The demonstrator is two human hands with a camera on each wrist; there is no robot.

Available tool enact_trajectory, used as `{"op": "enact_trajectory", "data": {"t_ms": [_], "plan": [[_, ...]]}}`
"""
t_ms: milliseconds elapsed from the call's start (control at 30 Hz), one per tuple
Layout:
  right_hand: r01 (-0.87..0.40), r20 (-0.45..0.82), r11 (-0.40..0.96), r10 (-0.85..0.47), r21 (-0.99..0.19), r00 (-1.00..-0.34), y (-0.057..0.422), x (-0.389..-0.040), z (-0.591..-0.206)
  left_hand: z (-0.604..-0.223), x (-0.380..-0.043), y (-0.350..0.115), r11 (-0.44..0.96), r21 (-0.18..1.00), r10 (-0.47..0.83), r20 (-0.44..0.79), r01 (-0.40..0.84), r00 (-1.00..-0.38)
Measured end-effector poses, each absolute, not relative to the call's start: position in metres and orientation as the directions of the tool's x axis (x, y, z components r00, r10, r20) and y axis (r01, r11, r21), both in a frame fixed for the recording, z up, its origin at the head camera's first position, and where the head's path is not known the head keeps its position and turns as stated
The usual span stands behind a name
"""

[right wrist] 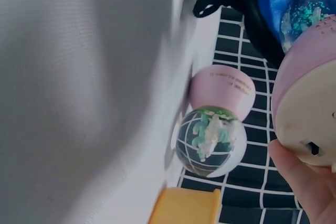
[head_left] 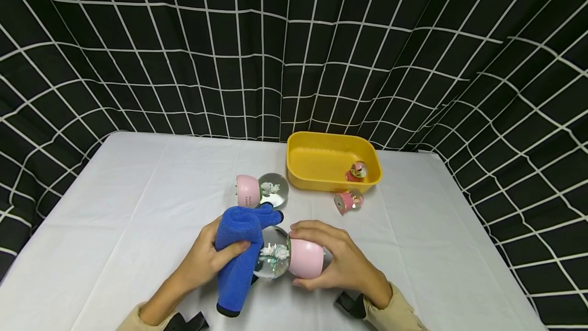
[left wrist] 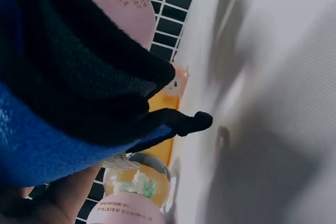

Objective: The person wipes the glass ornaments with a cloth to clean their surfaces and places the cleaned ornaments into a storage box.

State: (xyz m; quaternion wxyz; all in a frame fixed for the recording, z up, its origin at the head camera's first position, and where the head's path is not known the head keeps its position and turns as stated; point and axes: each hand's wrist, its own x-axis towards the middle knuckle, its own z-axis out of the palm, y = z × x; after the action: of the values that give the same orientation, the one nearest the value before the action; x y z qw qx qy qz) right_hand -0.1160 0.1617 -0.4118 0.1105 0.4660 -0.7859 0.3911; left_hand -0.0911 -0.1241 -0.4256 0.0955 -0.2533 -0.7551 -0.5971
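Observation:
My right hand (head_left: 340, 257) grips a snow globe by its pink base (head_left: 305, 258), holding it sideways with the clear ball (head_left: 273, 264) toward the left. White figures and glitter show inside the ball. A folded blue cloth (head_left: 239, 254) with black edging is in my left hand (head_left: 209, 257), thumb over its front, and it lies against the globe's left side. In the right wrist view the held globe's pale underside (right wrist: 310, 114) faces the camera. Just beyond the cloth, a second pink snow globe (head_left: 248, 191) lies on its side on the table.
A yellow bin (head_left: 298, 180) stands at the back of the white table (head_left: 151, 193), with a small pink globe (head_left: 357, 170) inside. Another small pink globe (head_left: 348, 201) lies in front of it. A black curtain with white grid lines (head_left: 229, 65) surrounds the table.

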Motion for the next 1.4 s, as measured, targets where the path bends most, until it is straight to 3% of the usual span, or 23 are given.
{"op": "enact_trajectory", "data": {"t_ms": [267,400,600,833,1000,1400], "plan": [[-0.881,0.625,0.204,-0.637,-0.426,-0.45,0.16,-0.117,-0.413,-0.424,-0.089,-0.127,0.061,0.932,0.294,0.326,0.358,-0.899],[-0.894,0.657,0.177,-0.622,-0.411,-0.426,0.16,-0.118,-0.413,-0.425,-0.088,-0.129,-0.014,0.954,0.371,0.285,0.301,-0.884],[-0.85,0.651,0.179,-0.571,-0.496,-0.5,0.16,-0.119,-0.414,-0.427,-0.089,-0.127,-0.028,0.895,0.417,0.416,0.446,-0.808],[-0.801,0.62,0.234,-0.528,-0.55,-0.58,0.161,-0.117,-0.412,-0.423,-0.089,-0.122,0.105,0.854,0.247,0.474,0.51,-0.845],[-0.781,0.598,0.261,-0.522,-0.567,-0.608,0.16,-0.116,-0.412,-0.423,-0.09,-0.122,0.114,0.843,0.211,0.496,0.525,-0.842],[-0.785,0.559,0.269,-0.577,-0.558,-0.595,0.158,-0.114,-0.41,-0.422,-0.088,-0.115,0.113,0.886,0.406,0.373,0.451,-0.834]]}}
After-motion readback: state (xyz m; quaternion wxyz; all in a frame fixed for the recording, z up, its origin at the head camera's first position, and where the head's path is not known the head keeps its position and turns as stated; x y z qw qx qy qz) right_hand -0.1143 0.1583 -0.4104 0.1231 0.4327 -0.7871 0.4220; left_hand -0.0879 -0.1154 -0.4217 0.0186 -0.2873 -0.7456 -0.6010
